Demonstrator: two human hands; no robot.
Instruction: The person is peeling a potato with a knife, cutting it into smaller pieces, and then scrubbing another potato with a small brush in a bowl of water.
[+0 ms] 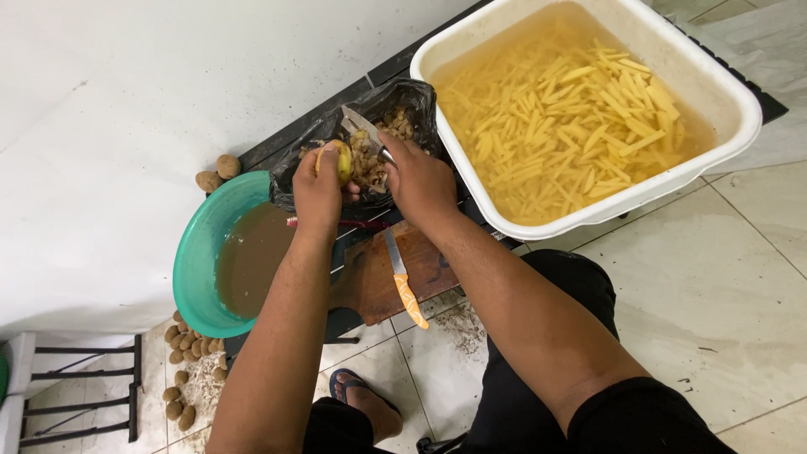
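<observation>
In the head view, much of the work is judged done: a large white rectangular plastic tub (723, 92) is filled with water and pale yellow cut potato sticks (563, 126), and a black plastic bag (420, 105) holds a heap of brown peelings (370, 164). Unpeeled small brown potatoes (189, 345) are seen on the tiled floor, and two more (217, 172) by the wall, so peeling is judged unfinished. A partly peeled yellow potato (340, 160) is held over the bag, wrapped closely by the left hand (318, 192). A steel-bladed peeling tool (363, 130) is gripped tightly in the right hand (420, 181) and laid against the potato. An orange-handled knife (405, 282) lies on a dark wooden board (374, 282), beside a teal round plastic basin (195, 252) of muddy water.
</observation>
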